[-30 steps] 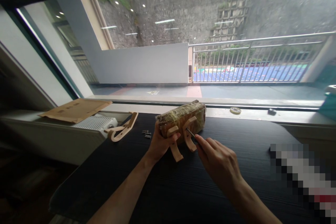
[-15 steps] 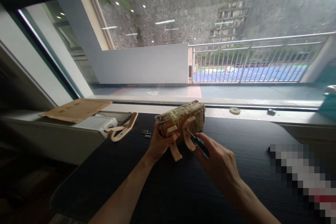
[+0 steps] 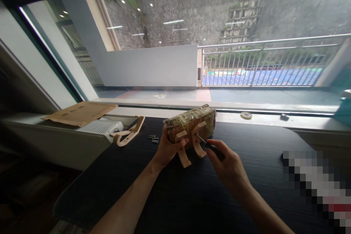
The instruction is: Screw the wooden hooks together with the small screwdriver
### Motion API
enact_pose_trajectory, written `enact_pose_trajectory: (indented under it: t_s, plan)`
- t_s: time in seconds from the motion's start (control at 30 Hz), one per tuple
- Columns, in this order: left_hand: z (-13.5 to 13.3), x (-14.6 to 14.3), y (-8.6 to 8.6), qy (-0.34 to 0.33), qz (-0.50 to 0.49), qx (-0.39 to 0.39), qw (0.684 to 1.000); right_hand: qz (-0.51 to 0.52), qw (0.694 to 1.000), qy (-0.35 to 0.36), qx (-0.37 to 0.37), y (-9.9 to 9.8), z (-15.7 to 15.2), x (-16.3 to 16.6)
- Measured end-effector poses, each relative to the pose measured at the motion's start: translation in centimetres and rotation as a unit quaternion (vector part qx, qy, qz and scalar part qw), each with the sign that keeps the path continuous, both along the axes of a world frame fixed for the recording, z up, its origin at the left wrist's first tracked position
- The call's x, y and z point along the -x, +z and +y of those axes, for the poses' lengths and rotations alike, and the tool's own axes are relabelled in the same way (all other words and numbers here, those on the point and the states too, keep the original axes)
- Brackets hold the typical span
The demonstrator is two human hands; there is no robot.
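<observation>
A brownish block (image 3: 207, 117) wrapped in clear plastic sits tilted on the dark table. Two curved wooden hook-like pieces lie against its near face, a left one (image 3: 184, 159) and a right one (image 3: 197, 144). My left hand (image 3: 167, 150) is closed around the block's left end, its thumb pressing on the left wooden piece. In my right hand (image 3: 226, 159) is a screwdriver (image 3: 201, 138) with a dark handle, its tip at the right wooden piece. Whether a screw is under the tip is too small to tell. Several screws (image 3: 154, 139) lie left of the block.
A larger wooden frame piece (image 3: 128, 135) rests at the table's left edge, beside a white slatted device (image 3: 101, 127) and a brown cardboard sheet (image 3: 80, 112). On the sill are a roll of tape (image 3: 246, 115) and a small dark object (image 3: 284, 116). The window stands behind the table (image 3: 263, 168).
My right hand has turned slightly on the screwdriver, its fingers shifting a little to the right along the handle. My left hand and the block stay nearly in place.
</observation>
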State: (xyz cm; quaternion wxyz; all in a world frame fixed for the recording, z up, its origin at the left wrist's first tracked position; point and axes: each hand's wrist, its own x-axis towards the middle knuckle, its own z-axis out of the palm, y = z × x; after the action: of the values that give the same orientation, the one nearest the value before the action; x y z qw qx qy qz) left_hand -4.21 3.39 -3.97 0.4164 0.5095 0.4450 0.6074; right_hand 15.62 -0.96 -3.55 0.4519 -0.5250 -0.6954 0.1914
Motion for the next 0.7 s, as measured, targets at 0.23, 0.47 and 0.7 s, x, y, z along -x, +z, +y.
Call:
enact_pose_trajectory:
  t_s: [0.23, 0.47, 0.7]
  plan:
    - [0.0, -0.07, 0.12, 0.019, -0.002, 0.001, 1.0, -0.034, 0.998, -0.013, 0.045, 0.14, -0.18, -0.15]
    - [0.09, -0.06, -0.19, 0.024, 0.002, 0.004, 1.0, -0.229, 0.948, -0.035, -0.22, 0.22, -0.21, -0.45]
    - [-0.01, -0.11, -0.11, -0.006, -0.01, -0.003, 1.0, -0.166, 0.97, -0.032, -0.175, -0.1, -0.44, 0.1]
